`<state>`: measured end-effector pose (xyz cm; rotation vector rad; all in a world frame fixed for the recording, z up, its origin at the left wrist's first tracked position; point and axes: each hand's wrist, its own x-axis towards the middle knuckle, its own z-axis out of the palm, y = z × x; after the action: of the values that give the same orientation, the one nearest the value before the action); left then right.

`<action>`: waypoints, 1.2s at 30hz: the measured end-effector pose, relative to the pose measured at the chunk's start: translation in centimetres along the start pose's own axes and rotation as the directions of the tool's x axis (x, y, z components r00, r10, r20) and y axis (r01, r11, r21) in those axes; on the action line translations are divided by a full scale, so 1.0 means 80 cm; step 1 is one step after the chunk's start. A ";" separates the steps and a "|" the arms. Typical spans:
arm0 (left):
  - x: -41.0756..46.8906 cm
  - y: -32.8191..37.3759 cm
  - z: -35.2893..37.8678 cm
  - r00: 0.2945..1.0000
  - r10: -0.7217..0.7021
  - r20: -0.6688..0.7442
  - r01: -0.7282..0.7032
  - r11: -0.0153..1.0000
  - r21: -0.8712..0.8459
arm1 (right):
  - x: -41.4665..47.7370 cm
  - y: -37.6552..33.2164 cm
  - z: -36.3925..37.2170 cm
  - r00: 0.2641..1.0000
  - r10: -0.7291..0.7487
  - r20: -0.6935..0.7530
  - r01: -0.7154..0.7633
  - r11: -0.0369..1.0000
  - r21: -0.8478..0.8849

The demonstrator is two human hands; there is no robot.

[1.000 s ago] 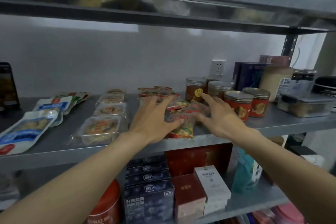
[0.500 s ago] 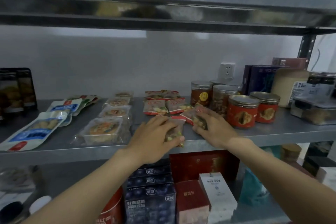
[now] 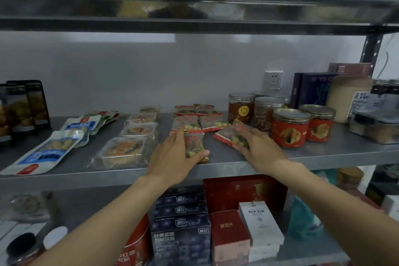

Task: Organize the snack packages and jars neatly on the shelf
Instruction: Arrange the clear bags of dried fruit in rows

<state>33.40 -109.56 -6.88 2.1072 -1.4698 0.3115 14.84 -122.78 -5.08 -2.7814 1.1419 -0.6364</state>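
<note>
On the steel shelf (image 3: 226, 163), my left hand (image 3: 172, 157) grips a red-edged snack packet (image 3: 195, 144) lying near the front edge. My right hand (image 3: 259, 149) rests on a second, tilted packet (image 3: 232, 134) just to the right and holds it. Behind them lie more of the same packets (image 3: 199, 119) in rows. Red-labelled jars (image 3: 290, 128) and clear jars (image 3: 240, 107) with metal lids stand at the right of my right hand.
Clear trays of pastries (image 3: 127, 151) and blue-white pouches (image 3: 47, 151) lie in columns to the left. Dark bags (image 3: 23, 106) stand far left. Boxes (image 3: 311, 90), a pale tub (image 3: 347, 97) and a plastic container (image 3: 375, 125) fill the right. Boxes (image 3: 181, 237) crowd the shelf below.
Both hands drew back from the rear packets toward the shelf's front edge, each bringing one packet. The two packets now lie apart, side by side.
</note>
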 end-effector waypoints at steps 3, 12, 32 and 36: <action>0.003 -0.001 0.001 1.000 0.008 0.013 -0.008 1.000 0.009 | -0.006 0.001 -0.004 1.000 0.005 0.000 -0.005 1.000 0.017; 0.007 0.000 0.001 0.998 0.022 0.065 -0.022 1.000 0.011 | -0.032 0.009 -0.006 0.998 -0.059 -0.014 0.060 0.989 0.136; 0.010 0.017 -0.010 0.993 0.080 0.090 -0.082 0.996 0.023 | -0.003 0.007 -0.022 0.989 -0.146 0.017 0.128 0.913 0.387; 0.012 0.030 -0.006 0.963 0.223 0.150 -0.237 0.968 0.079 | -0.005 0.013 -0.015 0.966 -0.216 0.142 0.181 0.957 0.225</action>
<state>31.59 -110.65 -5.26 2.0705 -1.8224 0.3322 13.44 -123.16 -4.36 -2.7251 0.7234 -0.4964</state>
